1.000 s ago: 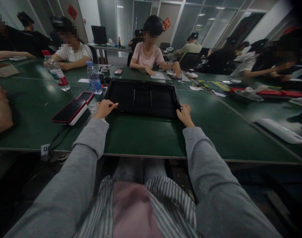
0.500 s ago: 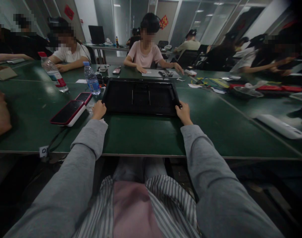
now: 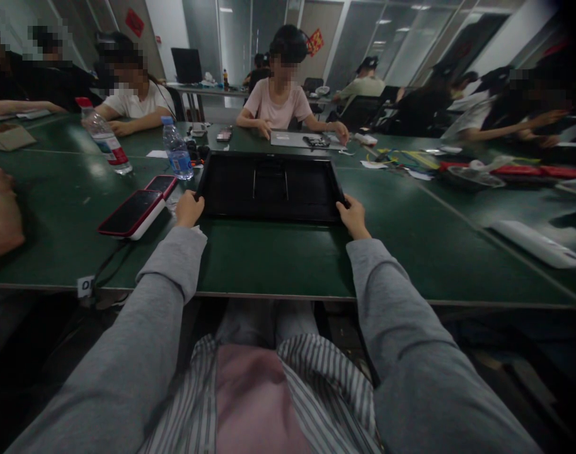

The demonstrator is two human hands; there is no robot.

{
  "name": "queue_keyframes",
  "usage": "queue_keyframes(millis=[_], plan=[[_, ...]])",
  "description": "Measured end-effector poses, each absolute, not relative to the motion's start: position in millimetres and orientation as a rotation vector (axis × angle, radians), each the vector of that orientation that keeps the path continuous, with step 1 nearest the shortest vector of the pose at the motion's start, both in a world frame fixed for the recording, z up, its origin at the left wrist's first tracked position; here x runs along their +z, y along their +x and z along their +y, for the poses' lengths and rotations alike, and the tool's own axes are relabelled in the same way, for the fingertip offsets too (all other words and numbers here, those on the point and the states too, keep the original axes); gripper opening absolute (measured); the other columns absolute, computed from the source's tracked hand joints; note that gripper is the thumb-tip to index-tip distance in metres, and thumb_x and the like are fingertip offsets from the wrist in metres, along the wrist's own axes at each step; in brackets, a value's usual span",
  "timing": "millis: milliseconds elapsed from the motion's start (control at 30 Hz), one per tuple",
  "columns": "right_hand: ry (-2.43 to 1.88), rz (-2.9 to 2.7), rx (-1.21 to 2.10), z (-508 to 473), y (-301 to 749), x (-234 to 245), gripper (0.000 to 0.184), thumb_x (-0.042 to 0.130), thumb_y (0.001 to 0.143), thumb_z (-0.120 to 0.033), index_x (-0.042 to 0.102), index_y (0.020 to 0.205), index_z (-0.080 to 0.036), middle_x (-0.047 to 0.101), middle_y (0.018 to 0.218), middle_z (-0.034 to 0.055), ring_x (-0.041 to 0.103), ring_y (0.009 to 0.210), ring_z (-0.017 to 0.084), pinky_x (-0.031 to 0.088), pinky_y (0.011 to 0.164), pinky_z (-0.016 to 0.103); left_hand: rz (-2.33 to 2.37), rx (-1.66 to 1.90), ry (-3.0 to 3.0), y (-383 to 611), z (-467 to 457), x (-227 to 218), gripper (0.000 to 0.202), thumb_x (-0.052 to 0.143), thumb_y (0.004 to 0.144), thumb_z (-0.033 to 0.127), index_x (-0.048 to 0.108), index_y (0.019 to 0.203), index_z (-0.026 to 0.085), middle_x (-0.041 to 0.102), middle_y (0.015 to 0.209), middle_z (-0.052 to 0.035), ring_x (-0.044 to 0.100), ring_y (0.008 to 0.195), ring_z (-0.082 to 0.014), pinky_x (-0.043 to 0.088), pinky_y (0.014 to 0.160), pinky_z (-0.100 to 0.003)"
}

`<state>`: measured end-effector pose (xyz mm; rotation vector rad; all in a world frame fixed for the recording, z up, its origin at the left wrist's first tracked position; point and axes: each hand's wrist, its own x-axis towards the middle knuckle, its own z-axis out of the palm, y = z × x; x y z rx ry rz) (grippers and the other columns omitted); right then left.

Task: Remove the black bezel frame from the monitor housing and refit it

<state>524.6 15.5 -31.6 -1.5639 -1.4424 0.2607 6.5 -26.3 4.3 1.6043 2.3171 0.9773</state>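
Observation:
A wide black rectangular tray-like panel [image 3: 311, 189] with a raised rim lies on the green table in front of me. Near its middle two thin pale metal rods run front to back, beside a darker raised part. My left hand [image 3: 190, 208] is closed on the panel's left edge close to the front corner. At the opposite front corner my right hand [image 3: 354, 215] grips the right edge, thumb on top. The fingers under both edges are hidden.
Left of the panel are a phone on a white block [image 3: 132, 214], a blue-capped water bottle [image 3: 178, 151] and a red-capped bottle [image 3: 106, 142]. A white bar-shaped device [image 3: 538, 243] lies on the right of the green table [image 3: 273, 261]. A co-worker [image 3: 281, 104] sits opposite.
Both my hands keep their hold and the panel stays in nearly the same place. The view has shifted slightly. The co-worker opposite has drawn one hand back.

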Motion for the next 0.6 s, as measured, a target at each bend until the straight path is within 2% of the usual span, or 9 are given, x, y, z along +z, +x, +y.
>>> queue_keyframes(millis=[200,367,600], plan=[[-1.559,-1.429,0.24,19,528,-37,0.054,0.063,0.092,-0.054,0.074,0.131,-0.018,0.078,0.123,0.0158,0.072,0.116,0.034,0.054,0.111,0.055,2.38,0.874,1.663,9,-27,4,0.046,0.054,0.102,0.031,0.059,0.143,0.013,0.069,0.14,-0.0207,0.064,0.133,-0.0343,0.047,0.112,-0.045],[-1.593,-1.501,0.235,21,529,-38,0.055,0.057,0.095,-0.048,0.07,0.138,-0.016,0.073,0.135,0.0184,0.068,0.127,0.036,0.05,0.116,0.058,2.38,0.848,1.686,6,-24,1,0.045,0.05,0.105,0.037,0.062,0.141,0.013,0.072,0.137,-0.0201,0.064,0.132,-0.0346,0.049,0.11,-0.045],[-1.702,-1.55,0.072,25,529,-46,0.061,0.049,0.1,-0.043,0.061,0.149,-0.01,0.066,0.144,0.0237,0.061,0.138,0.037,0.044,0.122,0.059,2.437,0.774,1.69,13,-26,3,0.052,0.049,0.105,0.041,0.057,0.147,0.011,0.071,0.137,-0.0243,0.066,0.129,-0.0393,0.05,0.107,-0.049]])
